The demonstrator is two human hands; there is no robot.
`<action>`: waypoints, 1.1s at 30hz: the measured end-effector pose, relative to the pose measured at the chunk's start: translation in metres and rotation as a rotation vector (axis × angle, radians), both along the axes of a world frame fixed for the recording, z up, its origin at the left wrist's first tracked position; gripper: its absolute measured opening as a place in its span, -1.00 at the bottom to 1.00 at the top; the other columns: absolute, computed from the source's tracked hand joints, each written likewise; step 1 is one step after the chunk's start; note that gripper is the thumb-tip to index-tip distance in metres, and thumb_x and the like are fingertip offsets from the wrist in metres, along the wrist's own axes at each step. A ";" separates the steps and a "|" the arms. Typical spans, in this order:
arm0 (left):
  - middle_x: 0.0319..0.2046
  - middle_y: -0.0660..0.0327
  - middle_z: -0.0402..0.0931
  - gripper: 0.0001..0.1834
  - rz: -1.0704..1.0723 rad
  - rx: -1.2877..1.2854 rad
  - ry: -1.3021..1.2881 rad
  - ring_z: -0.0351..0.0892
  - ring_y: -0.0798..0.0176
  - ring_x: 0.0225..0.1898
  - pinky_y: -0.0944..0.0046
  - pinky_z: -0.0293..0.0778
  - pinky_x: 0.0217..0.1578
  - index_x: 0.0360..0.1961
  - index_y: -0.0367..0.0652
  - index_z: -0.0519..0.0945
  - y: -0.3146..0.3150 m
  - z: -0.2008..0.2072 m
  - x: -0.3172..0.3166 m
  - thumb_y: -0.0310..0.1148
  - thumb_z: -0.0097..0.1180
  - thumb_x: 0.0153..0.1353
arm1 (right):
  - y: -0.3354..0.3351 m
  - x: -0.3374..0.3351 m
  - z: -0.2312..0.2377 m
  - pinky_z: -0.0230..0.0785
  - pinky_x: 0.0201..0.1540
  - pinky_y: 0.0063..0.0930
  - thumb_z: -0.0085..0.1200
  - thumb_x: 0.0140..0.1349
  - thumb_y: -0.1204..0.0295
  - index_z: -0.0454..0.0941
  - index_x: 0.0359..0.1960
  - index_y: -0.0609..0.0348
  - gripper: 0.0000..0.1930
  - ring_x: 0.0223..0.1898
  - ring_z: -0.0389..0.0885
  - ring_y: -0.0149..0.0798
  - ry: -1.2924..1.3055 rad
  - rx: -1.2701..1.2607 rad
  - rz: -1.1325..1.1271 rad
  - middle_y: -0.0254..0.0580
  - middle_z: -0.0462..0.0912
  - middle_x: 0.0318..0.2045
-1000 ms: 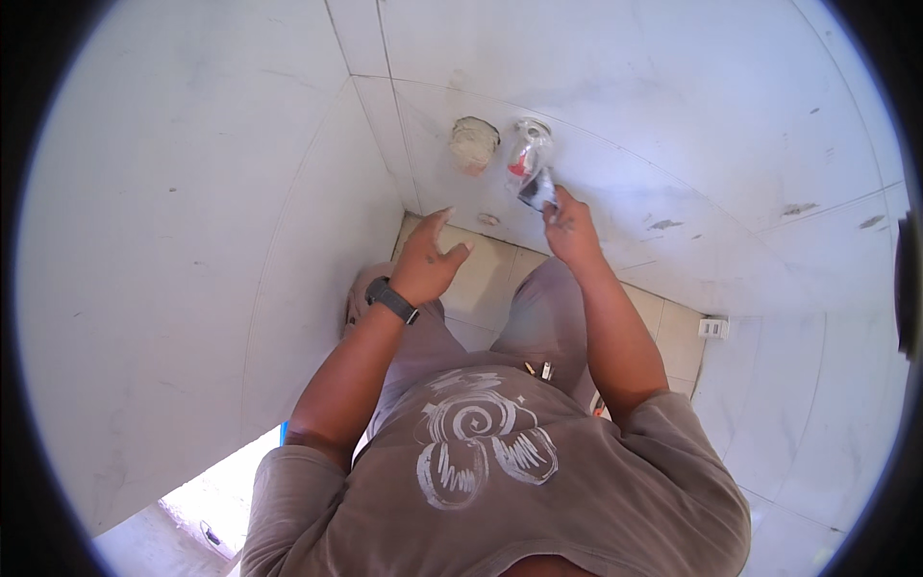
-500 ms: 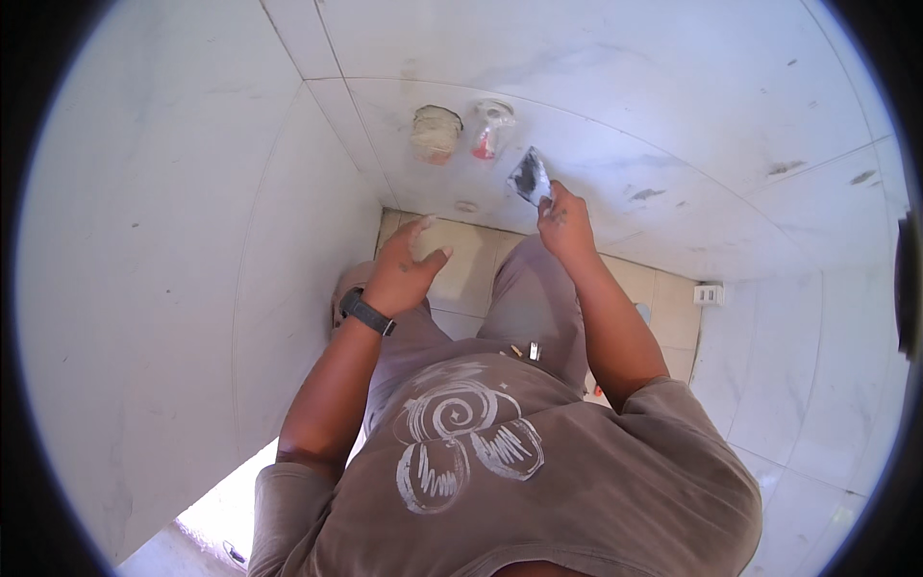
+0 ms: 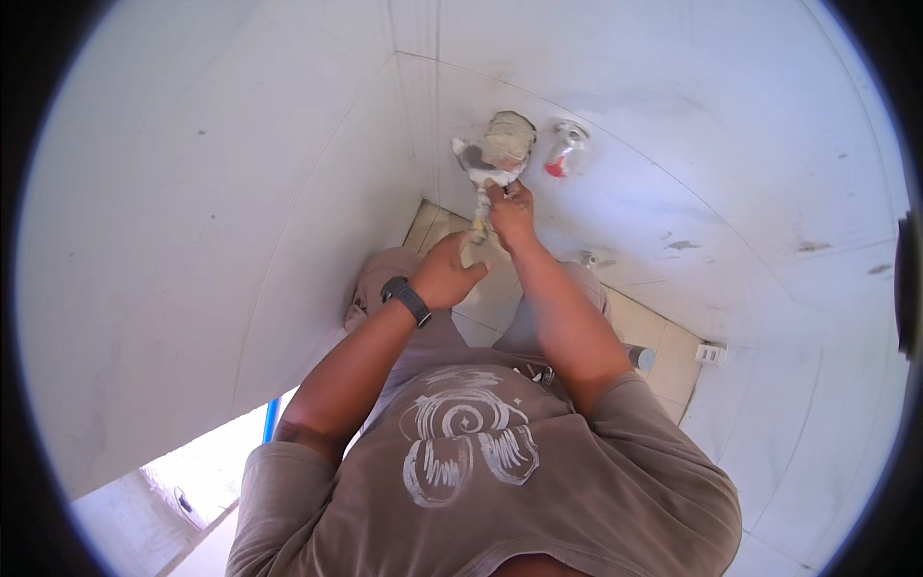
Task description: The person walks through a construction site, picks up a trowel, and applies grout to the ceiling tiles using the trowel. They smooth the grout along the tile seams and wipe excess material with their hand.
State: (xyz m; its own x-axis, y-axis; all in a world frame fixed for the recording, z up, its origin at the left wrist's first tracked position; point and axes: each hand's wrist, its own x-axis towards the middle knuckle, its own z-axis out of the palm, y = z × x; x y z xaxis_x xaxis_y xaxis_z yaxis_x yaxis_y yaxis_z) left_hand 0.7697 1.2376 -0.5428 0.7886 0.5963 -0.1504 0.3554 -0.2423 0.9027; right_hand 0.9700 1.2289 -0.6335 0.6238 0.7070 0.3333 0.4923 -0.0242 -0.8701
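My right hand (image 3: pixel 511 213) is closed on a flat scraper (image 3: pixel 473 163), whose dark face carries white paste along its edge. The scraper is at the lower left of a round, rough beige patch (image 3: pixel 511 137) on the white wall; whether it touches the patch I cannot tell. My left hand (image 3: pixel 444 274), with a dark watch at the wrist, is just below, thumb and fingers apart. Between the two hands a narrow white piece with a yellow spot (image 3: pixel 479 225) hangs near my left fingertips; its kind is unclear.
Right of the patch, a pale fitting with a red part (image 3: pixel 567 149) sticks out of the wall. Lower down is a small metal fitting (image 3: pixel 591 260). A grey pipe end (image 3: pixel 641 358) and a white socket-like box (image 3: pixel 711 354) lie to the right. The left wall (image 3: pixel 221 240) stands close to my left arm.
My right hand has brought the scraper leftward, from right of the red-parted fitting to the beige patch. My left hand is now closer to it. The view has shifted, so the wall fittings appear farther right.
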 end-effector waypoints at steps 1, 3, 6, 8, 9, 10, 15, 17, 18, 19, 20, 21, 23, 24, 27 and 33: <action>0.24 -0.22 0.48 -0.25 -0.006 0.070 -0.033 0.45 -0.08 0.32 0.11 0.30 0.35 0.35 -0.42 0.39 -0.001 0.001 -0.008 -0.16 0.30 0.26 | 0.013 -0.012 -0.011 0.49 -0.11 -0.26 0.13 0.39 0.35 0.60 0.06 0.27 -0.70 -0.18 0.68 -0.13 0.168 0.021 -0.019 -0.11 0.73 -0.17; 0.25 -0.21 0.47 -0.26 0.071 0.066 -0.008 0.45 -0.08 0.32 0.08 0.30 0.35 0.35 -0.40 0.40 -0.003 0.005 -0.029 -0.16 0.30 0.26 | 0.030 -0.026 -0.020 0.49 -0.07 -0.28 0.12 0.44 0.31 0.54 0.15 0.23 -0.65 -0.14 0.67 -0.16 0.569 0.039 -0.054 -0.16 0.70 -0.10; 0.25 -0.25 0.45 -0.27 0.117 0.069 -0.010 0.43 -0.16 0.32 0.04 0.29 0.36 0.32 -0.42 0.41 -0.006 0.014 -0.060 -0.16 0.30 0.25 | 0.044 -0.044 -0.012 0.48 0.06 -0.25 0.04 0.53 0.25 0.38 0.27 0.26 -0.58 0.00 0.64 -0.15 1.220 0.024 -0.059 -0.12 0.63 0.01; 0.24 -0.28 0.44 -0.27 0.132 0.068 0.000 0.42 -0.20 0.33 0.02 0.28 0.36 0.30 -0.44 0.42 -0.009 0.019 -0.073 -0.16 0.30 0.24 | 0.050 -0.052 0.002 0.47 0.09 -0.22 0.00 0.55 0.28 0.35 0.27 0.29 -0.59 0.05 0.62 -0.10 1.379 0.246 0.154 -0.06 0.60 0.06; 0.24 -0.27 0.44 -0.28 0.140 0.073 0.011 0.42 -0.20 0.32 0.02 0.28 0.36 0.30 -0.43 0.42 -0.008 0.021 -0.076 -0.16 0.30 0.24 | 0.052 -0.057 0.008 0.46 0.10 -0.20 -0.02 0.56 0.29 0.34 0.28 0.30 -0.59 0.07 0.61 -0.07 1.420 0.404 0.290 -0.03 0.59 0.09; 0.24 -0.27 0.44 -0.28 0.134 0.099 0.021 0.42 -0.21 0.32 0.01 0.29 0.36 0.29 -0.43 0.43 -0.008 0.022 -0.079 -0.16 0.29 0.23 | 0.057 -0.060 0.014 0.42 0.22 -0.12 -0.07 0.59 0.30 0.32 0.29 0.31 -0.60 0.15 0.57 -0.03 1.461 0.457 0.272 0.04 0.56 0.14; 0.24 -0.27 0.45 -0.29 0.178 0.192 -0.004 0.42 -0.21 0.31 0.00 0.30 0.34 0.29 -0.44 0.43 0.003 0.028 -0.086 -0.19 0.28 0.22 | 0.072 -0.062 0.027 0.32 0.39 0.00 -0.15 0.61 0.18 0.30 0.30 0.33 -0.53 0.21 0.53 0.06 1.629 0.448 0.090 0.08 0.52 0.17; 0.24 -0.27 0.45 -0.29 0.196 0.159 0.002 0.42 -0.21 0.31 0.00 0.30 0.34 0.29 -0.44 0.43 0.007 0.029 -0.090 -0.19 0.28 0.22 | 0.074 -0.059 0.028 0.32 0.39 0.03 -0.17 0.61 0.13 0.30 0.30 0.33 -0.50 0.20 0.52 0.07 1.686 0.454 0.112 0.07 0.52 0.18; 0.24 -0.26 0.44 -0.29 0.203 0.143 0.012 0.42 -0.21 0.31 0.00 0.30 0.34 0.29 -0.44 0.43 0.007 0.029 -0.091 -0.19 0.29 0.21 | 0.074 -0.058 0.029 0.34 0.38 0.04 -0.17 0.61 0.11 0.31 0.30 0.33 -0.49 0.19 0.52 0.07 1.709 0.485 0.133 0.07 0.52 0.18; 0.24 -0.26 0.44 -0.29 0.211 0.130 0.014 0.42 -0.20 0.31 0.00 0.30 0.34 0.28 -0.44 0.43 0.008 0.029 -0.092 -0.19 0.29 0.21 | 0.076 -0.058 0.031 0.35 0.37 0.05 -0.17 0.60 0.09 0.31 0.30 0.34 -0.47 0.17 0.52 0.07 1.707 0.529 0.165 0.06 0.52 0.18; 0.24 -0.26 0.44 -0.29 0.206 0.130 0.007 0.41 -0.20 0.31 0.00 0.30 0.34 0.29 -0.44 0.43 0.007 0.028 -0.092 -0.19 0.29 0.21 | 0.076 -0.059 0.033 0.40 0.31 -0.10 -0.13 0.59 0.10 0.31 0.31 0.33 -0.47 0.15 0.54 -0.01 1.720 0.527 0.145 0.02 0.52 0.18; 0.24 -0.25 0.44 -0.29 0.192 0.132 0.009 0.41 -0.20 0.32 0.00 0.30 0.34 0.29 -0.44 0.43 0.008 0.027 -0.091 -0.19 0.29 0.21 | 0.079 -0.061 0.036 0.44 0.25 -0.25 -0.09 0.58 0.11 0.31 0.32 0.32 -0.47 0.12 0.56 -0.10 1.724 0.549 0.122 -0.02 0.52 0.18; 0.24 -0.25 0.45 -0.29 0.168 0.135 -0.001 0.41 -0.20 0.31 0.00 0.30 0.34 0.29 -0.44 0.43 0.008 0.024 -0.090 -0.19 0.29 0.21 | 0.083 -0.064 0.044 0.47 0.20 -0.38 -0.05 0.57 0.11 0.31 0.33 0.32 -0.46 0.09 0.57 -0.18 1.707 0.578 0.059 -0.06 0.53 0.18; 0.24 -0.25 0.45 -0.29 0.163 0.131 -0.008 0.42 -0.20 0.31 0.00 0.30 0.35 0.29 -0.44 0.43 0.007 0.023 -0.089 -0.19 0.29 0.21 | 0.085 -0.066 0.048 0.46 0.22 -0.36 -0.04 0.57 0.10 0.32 0.33 0.31 -0.46 0.09 0.56 -0.17 1.693 0.580 0.017 -0.06 0.52 0.17; 0.25 -0.24 0.44 -0.29 0.149 0.157 0.011 0.42 -0.21 0.31 -0.01 0.29 0.35 0.29 -0.44 0.42 0.007 0.022 -0.090 -0.20 0.29 0.21 | 0.088 -0.066 0.059 0.39 0.30 -0.28 -0.07 0.58 0.10 0.33 0.30 0.32 -0.47 0.09 0.56 -0.14 1.669 0.623 0.021 -0.06 0.55 0.13; 0.26 -0.23 0.42 -0.29 0.241 0.261 -0.092 0.42 -0.24 0.30 0.01 0.32 0.33 0.30 -0.42 0.41 0.009 0.025 -0.085 -0.21 0.30 0.21 | 0.060 -0.065 0.073 0.40 0.30 0.05 -0.24 0.63 0.13 0.32 0.31 0.23 -0.54 0.18 0.53 -0.05 1.536 0.441 0.114 0.01 0.53 0.16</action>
